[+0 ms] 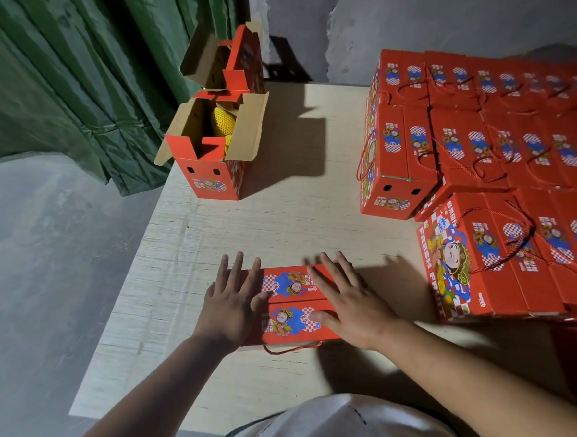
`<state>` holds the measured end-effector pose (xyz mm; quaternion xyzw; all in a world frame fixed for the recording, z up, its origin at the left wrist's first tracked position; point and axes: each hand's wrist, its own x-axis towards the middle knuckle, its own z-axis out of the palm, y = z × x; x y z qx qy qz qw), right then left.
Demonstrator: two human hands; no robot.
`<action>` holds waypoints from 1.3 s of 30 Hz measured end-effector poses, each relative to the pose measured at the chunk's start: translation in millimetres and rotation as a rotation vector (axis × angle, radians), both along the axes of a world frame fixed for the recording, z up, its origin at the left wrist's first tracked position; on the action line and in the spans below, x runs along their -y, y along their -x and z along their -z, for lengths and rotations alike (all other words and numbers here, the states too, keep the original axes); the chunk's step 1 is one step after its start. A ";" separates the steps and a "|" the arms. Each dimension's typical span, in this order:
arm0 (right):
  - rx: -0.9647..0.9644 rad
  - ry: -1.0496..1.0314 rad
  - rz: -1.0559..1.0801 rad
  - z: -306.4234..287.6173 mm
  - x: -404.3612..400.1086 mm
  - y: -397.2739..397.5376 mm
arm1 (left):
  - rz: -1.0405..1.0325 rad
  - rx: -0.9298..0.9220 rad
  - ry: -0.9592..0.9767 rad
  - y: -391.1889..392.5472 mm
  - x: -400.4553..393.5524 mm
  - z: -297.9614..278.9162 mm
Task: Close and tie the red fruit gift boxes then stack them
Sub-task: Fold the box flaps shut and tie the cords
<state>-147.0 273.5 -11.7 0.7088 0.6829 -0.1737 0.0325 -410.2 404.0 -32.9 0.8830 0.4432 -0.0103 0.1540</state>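
Hands flat: left hand (233, 302) and right hand (348, 302) press, fingers straight, on the closed box (294, 304) at lower centre of the table (281, 225); hold both flaps level, then thread the red cord (290, 348) dangling at its near edge

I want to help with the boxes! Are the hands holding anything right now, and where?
Nothing is gripped. Both the left hand and right hand lie flat, fingers straight, pressing on the top flaps of the closed red box.

open box (208, 149) left, stacked boxes (499, 158) right
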 end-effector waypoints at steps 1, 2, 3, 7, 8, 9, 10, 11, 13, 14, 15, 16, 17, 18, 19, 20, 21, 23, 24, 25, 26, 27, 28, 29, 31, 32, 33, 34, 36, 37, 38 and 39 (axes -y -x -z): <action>-0.003 0.000 0.008 1.2 0.6 0.7 | 0.001 -0.004 0.000 -0.2 -0.3 1.2; -0.006 -0.002 0.014 2.5 0.6 1.0 | 0.002 -0.006 0.002 -0.4 -1.0 2.5; -0.007 -0.004 0.014 4.0 0.4 1.0 | 0.003 -0.006 0.007 -0.6 -1.7 3.3; -0.025 -0.003 0.021 8.3 -3.8 -1.5 | 0.005 -0.006 0.030 -2.5 -4.2 2.2; -0.034 0.003 0.029 8.6 -6.0 -2.1 | 0.004 -0.007 0.038 -3.2 -4.5 0.8; -0.042 0.011 0.035 8.5 -8.1 -2.3 | -0.001 -0.004 0.044 -3.7 -3.9 -0.7; -0.048 0.018 0.041 8.3 -10.2 -2.0 | -0.019 0.007 0.047 -3.9 -1.6 -2.3; -0.047 0.019 0.046 8.0 -12.7 -1.5 | -0.065 0.038 0.053 -3.9 2.1 -3.8; -0.020 -0.002 0.053 7.0 -17.9 -0.4 | -0.272 0.218 0.098 -3.6 14.8 -6.0; -0.003 -0.015 0.060 6.1 -20.6 -0.2 | -0.425 0.346 0.151 -2.4 22.8 -5.9; 0.006 -0.022 0.075 5.1 -23.0 -0.2 | -0.599 0.469 0.232 -0.1 31.3 -6.2; 0.007 -0.021 0.099 3.8 -24.5 -0.6 | -0.786 0.576 0.336 3.3 40.3 -6.0; 0.009 -0.019 0.129 2.5 -24.9 -1.3 | -0.972 0.667 0.465 7.0 49.2 -5.4; 0.015 -0.019 0.156 1.1 -24.7 -1.6 | -1.138 0.735 0.634 10.1 57.7 -5.6; 0.023 -0.025 0.178 -0.1 -23.3 -2.1 | -1.246 0.783 0.838 12.1 65.5 -6.5; 0.030 -0.029 0.200 -1.4 -21.3 -2.4 | -1.277 0.816 1.031 13.2 72.6 -8.2; 0.035 -0.024 0.223 -2.9 -18.9 -2.8 | -1.254 0.828 1.169 13.2 77.5 -10.6; 0.012 0.016 0.282 -6.1 -13.1 -2.7 | -1.157 0.830 1.265 10.4 82.1 -14.0; -0.018 0.046 0.326 -7.3 -9.1 -2.5 | -1.110 0.834 1.260 7.5 82.8 -15.3; -0.053 0.077 0.379 -8.6 -4.5 -2.6 | -1.070 0.838 1.238 3.8 82.8 -17.3; -0.095 0.113 0.439 -9.5 0.9 -3.2 | -1.032 0.836 1.211 -0.2 82.5 -19.0; -0.144 0.142 0.500 -10.1 6.8 -3.8 | -0.993 0.829 1.186 -4.0 81.4 -20.1; -0.202 0.169 0.560 -10.2 13.1 -4.0 | -0.956 0.821 1.162 -8.3 80.2 -20.8; -0.260 0.192 0.617 -10.3 19.3 -4.3 | -0.932 0.815 1.138 -13.0 78.2 -21.2; -0.354 0.234 0.723 -8.4 30.3 -4.2 | -0.894 0.793 1.087 -24.1 73.5 -25.4; -0.414 0.252 0.772 -5.5 35.0 -4.2 | -0.864 0.780 1.064 -29.6 70.1 -27.4; -0.502 0.266 0.829 -3.2 39.5 -4.0 | -0.826 0.765 1.044 -35.0 65.8 -30.0; -0.610 0.282 0.894 1.5 44.4 -4.7 | -0.778 0.747 1.026 -40.2 60.9 -32.6; -0.772 0.300 0.991 5.8 55.8 -5.9 | -0.669 0.677 0.982 -48.1 50.6 -35.5; -0.826 0.305 1.019 6.5 60.9 -6.1 | -0.625 0.629 0.951 -50.2 46.0 -35.8; -0.894 0.319 1.049 7.1 64.3 -6.1 | -0.584 0.575 0.913 -51.5 42.3 -34.9; -0.978 0.333 1.094 5.2 65.0 -4.9 | -0.542 0.523 0.888 -51.5 38.7 -32.6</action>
